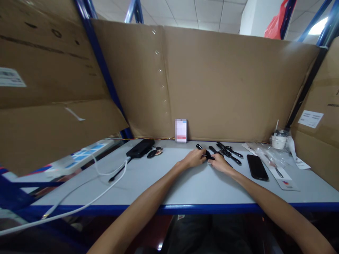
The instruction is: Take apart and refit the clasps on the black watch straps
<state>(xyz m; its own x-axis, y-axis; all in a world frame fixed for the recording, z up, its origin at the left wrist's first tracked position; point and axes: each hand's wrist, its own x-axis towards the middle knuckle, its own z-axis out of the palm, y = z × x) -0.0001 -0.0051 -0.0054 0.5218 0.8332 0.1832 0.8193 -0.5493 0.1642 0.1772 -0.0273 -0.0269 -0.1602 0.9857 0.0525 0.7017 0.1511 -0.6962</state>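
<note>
- Left hand (194, 158) and right hand (220, 161): fingers of both pinched on small black part (208, 155), low over mid-table (164, 183).
- Black tools (230, 151) just behind; phone (257, 167) to the right.
- Box label (310, 118), card (181, 130): writing unreadable.

1 phone (257, 167), 1 pwr bank (140, 148), 1 pwr strip (79, 157), 1 white jar (278, 140), approx 5 black tools (229, 152).

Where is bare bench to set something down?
Bare: between the white cable and the left hand, and between both forearms. Crowded: right of the right hand, with black tools, phone and plastic packets. Both hold a black part.
</note>
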